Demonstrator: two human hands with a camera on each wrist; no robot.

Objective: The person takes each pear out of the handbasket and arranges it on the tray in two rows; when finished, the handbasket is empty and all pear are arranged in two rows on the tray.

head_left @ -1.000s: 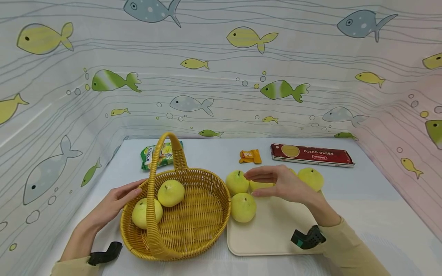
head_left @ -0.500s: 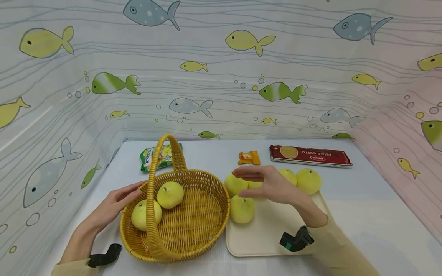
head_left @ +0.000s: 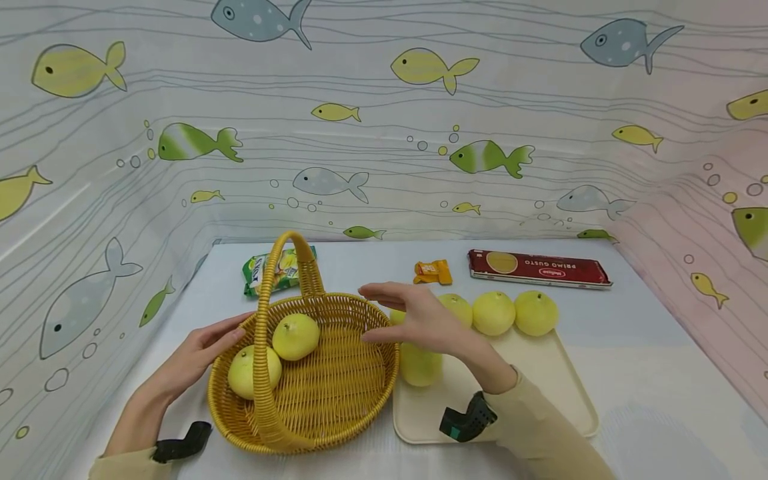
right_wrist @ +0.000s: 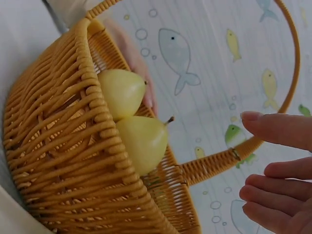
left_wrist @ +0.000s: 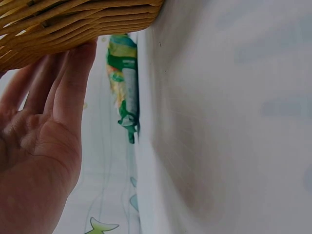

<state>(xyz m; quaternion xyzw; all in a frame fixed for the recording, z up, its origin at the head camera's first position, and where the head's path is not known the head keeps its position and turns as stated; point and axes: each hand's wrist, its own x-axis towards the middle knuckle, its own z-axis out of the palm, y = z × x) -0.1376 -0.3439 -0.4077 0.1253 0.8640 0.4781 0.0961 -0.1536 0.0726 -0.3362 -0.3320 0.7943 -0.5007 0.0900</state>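
Note:
A golden wicker basket (head_left: 330, 387) with a tall handle stands left of centre, with two pale yellow pears (head_left: 297, 337) in its left side. My left hand (head_left: 198, 353) rests on the basket's left rim. The left wrist view shows its fingers stretched along the outer weave. My right hand (head_left: 414, 317) is over the basket's right rim, thumb and fingers apart, holding nothing. Beneath and behind it are more pears (head_left: 421, 367) on a cream tray (head_left: 540, 360), some partly covered by the hand. In the right wrist view, pears (right_wrist: 144, 144) with stems show above the basket's edge.
Along the back of the table lie a green snack bag (head_left: 288, 270), a small orange packet (head_left: 433, 272) and a long dark red biscuit box (head_left: 540, 268). A fish-patterned cloth wall (head_left: 372, 147) rises behind and at both sides.
My right hand has moved left from above the tray pears to the basket's right rim, still holding nothing. The left hand stays at the basket's left rim.

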